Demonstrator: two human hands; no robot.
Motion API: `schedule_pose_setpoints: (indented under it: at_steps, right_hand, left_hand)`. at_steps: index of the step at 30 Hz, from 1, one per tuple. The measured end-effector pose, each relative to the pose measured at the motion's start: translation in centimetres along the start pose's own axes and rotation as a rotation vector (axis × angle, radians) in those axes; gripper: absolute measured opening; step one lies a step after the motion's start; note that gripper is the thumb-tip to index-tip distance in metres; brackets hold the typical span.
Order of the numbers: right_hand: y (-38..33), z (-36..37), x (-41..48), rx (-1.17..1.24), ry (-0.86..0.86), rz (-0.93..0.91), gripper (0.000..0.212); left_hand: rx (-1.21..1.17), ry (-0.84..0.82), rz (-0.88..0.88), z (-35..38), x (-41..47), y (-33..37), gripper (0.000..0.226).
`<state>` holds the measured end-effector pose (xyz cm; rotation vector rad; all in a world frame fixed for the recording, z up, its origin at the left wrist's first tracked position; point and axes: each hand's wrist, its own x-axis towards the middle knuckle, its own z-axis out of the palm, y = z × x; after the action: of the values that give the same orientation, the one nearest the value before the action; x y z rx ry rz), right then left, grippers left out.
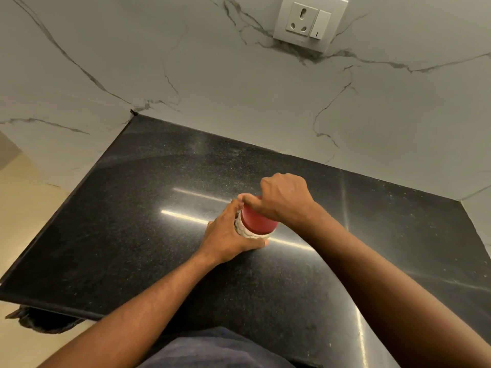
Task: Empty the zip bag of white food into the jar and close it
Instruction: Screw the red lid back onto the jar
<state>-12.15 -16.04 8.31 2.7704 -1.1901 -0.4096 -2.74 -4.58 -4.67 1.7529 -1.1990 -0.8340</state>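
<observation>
Head view: wraps left grip (228,236) round jar (246,232) on black worktop (127,221), curls right grip (285,200) over red lid (259,221) from above.

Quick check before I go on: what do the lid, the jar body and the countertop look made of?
Lid: likely plastic, matte red, even colour without glare. Jar body: unclear, plastic or glass, whitish with a scale-like pattern; mostly hidden. Countertop: polished black speckled stone, probably granite, mirroring light streaks.
</observation>
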Motion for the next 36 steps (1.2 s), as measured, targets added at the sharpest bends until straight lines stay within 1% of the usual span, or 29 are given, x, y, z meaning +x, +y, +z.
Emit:
schedule_pose_setpoints:
  at_steps: [2, 3, 4, 5, 6, 7, 10, 13, 15, 17, 18, 19, 21, 23, 24, 25, 26, 28, 29, 30, 33, 36]
  right_hand:
    - [0.7, -0.1, -1.0, 0.118, -0.049, -0.162, 0.061]
    - [0.9, -0.2, -1.6, 0.168, -0.103, -0.248, 0.067]
    - [0.9, -0.3, -2.1, 0.174, -0.156, -0.305, 0.078]
    - [0.9, -0.1, -2.4, 0.128, -0.181, -0.332, 0.086]
    - [0.9, -0.1, -2.7, 0.081, -0.166, -0.333, 0.088]
    - [0.8, 0.1, -2.8, 0.059, -0.125, -0.330, 0.086]
    - [0.7, 0.7, -3.0, 0.093, -0.026, -0.362, 0.073]
    - [1.0, 1.1, -2.5, 0.134, 0.041, -0.370, 0.072]
    - [1.2, 1.6, -2.3, 0.184, 0.055, -0.295, 0.069]
    - [1.1, 2.4, -2.5, 0.235, 0.128, -0.133, 0.066]
    - [0.9, 2.9, -2.7, 0.246, 0.159, -0.044, 0.070]
    - [0.6, 3.0, -2.8, 0.226, 0.168, 0.028, 0.074]
    - [0.2, 2.8, -2.7, 0.119, 0.155, 0.069, 0.079]
    - [0.4, 2.0, -2.4, 0.034, 0.126, 0.021, 0.082]
    - [0.6, 1.5, -2.3, 0.049, 0.097, -0.036, 0.082]
    - [0.9, 1.1, -2.4, 0.086, 0.049, -0.114, 0.078]
    - [1.1, 0.7, -2.5, 0.133, -0.033, -0.202, 0.076]
    - [1.1, 0.2, -2.9, 0.142, -0.199, -0.331, 0.087]
    - [1.0, 0.2, -3.0, 0.108, -0.222, -0.357, 0.091]
    - [1.0, 0.3, -3.0, 0.096, -0.200, -0.365, 0.090]
    - [1.1, 0.6, -2.7, 0.140, -0.076, -0.358, 0.078]
    - [1.0, 0.9, -2.2, 0.161, -0.015, -0.285, 0.072]
  left_hand:
    - [0.008, 0.001, 0.007, 0.1, 0.1, 0.0, 0.094]
    - [0.017, 0.003, 0.015, 0.1, 0.1, -0.1, 0.096]
    - [0.021, 0.005, 0.024, 0.1, 0.1, -0.1, 0.098]
    - [0.020, 0.008, 0.030, 0.1, 0.1, -0.1, 0.098]
    - [0.018, 0.011, 0.032, 0.1, 0.1, -0.2, 0.096]
    - [0.017, 0.013, 0.029, 0.2, 0.1, -0.2, 0.095]
    - [0.028, 0.025, 0.035, 0.2, 0.2, 0.0, 0.093]
    - [0.045, 0.031, 0.042, 0.0, 0.2, 0.1, 0.094]
    - [0.063, 0.025, 0.033, 0.0, 0.3, 0.2, 0.091]
    - [0.083, 0.028, 0.016, 0.1, 0.3, 0.4, 0.089]
    - [0.092, 0.037, 0.019, 0.2, 0.2, 0.5, 0.087]
    - [0.098, 0.049, 0.027, 0.4, 0.1, 0.6, 0.086]
    - [0.094, 0.068, 0.031, 0.6, 0.0, 0.8, 0.086]
    - [0.078, 0.058, 0.024, 0.5, -0.1, 0.9, 0.087]
    - [0.081, 0.041, 0.024, 0.4, 0.0, 0.9, 0.087]
    - [0.090, 0.026, 0.025, 0.4, 0.0, 0.9, 0.088]
    - [0.098, 0.019, 0.026, 0.3, 0.0, 0.9, 0.092]
    - [0.086, 0.030, 0.030, 0.3, 0.0, 0.8, 0.098]
    - [0.077, 0.037, 0.030, 0.3, 0.0, 0.8, 0.098]
    - [0.074, 0.044, 0.027, 0.4, -0.1, 0.7, 0.096]
    - [0.081, 0.061, 0.018, 0.5, 0.0, 0.7, 0.095]
    - [0.105, 0.053, 0.008, 0.5, 0.0, 0.6, 0.092]
